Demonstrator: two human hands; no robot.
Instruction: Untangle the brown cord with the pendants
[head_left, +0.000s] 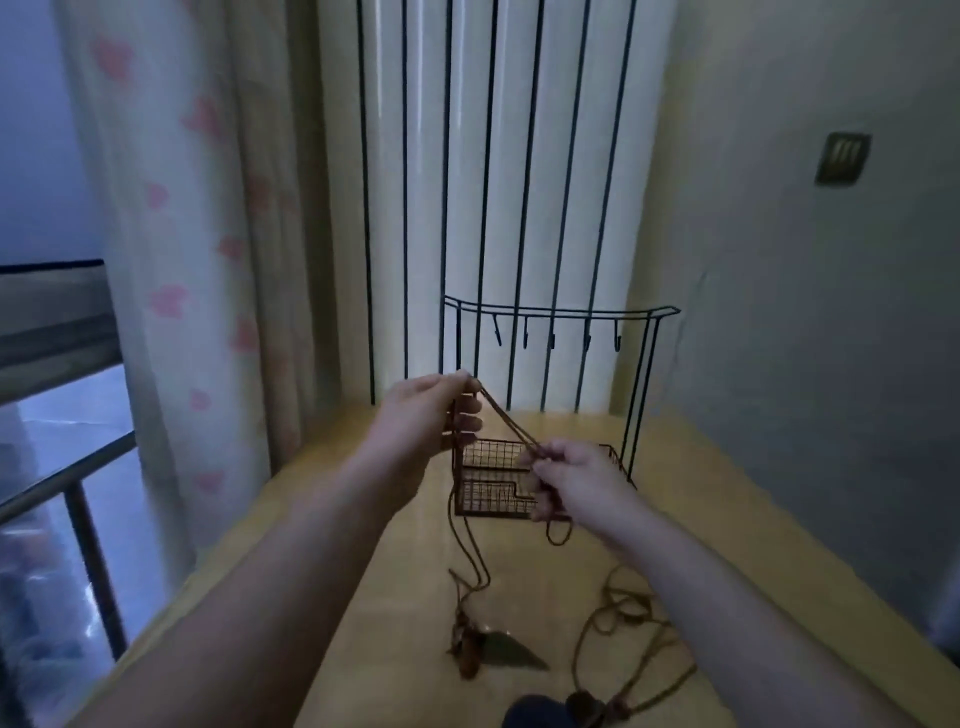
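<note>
Pinching brown cord (511, 423) taut — left hand (434, 410) high, right hand (576, 480) low — pendants (483, 647) on table (395, 597).

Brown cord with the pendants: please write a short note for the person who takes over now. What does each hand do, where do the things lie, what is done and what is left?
Left hand: raised, pinches the brown cord at its fingertips.
Right hand: lower, grips the same cord; a taut stretch runs between the hands, in front of the wire rack.
Below, the cord hangs to the wooden table, where the pendants lie.
A second bundle of cord lies tangled near the right forearm.
Done: one stretch pulled straight.
Left: loosen the loops by the pendants; the tangled bundle looks untouched.
</note>
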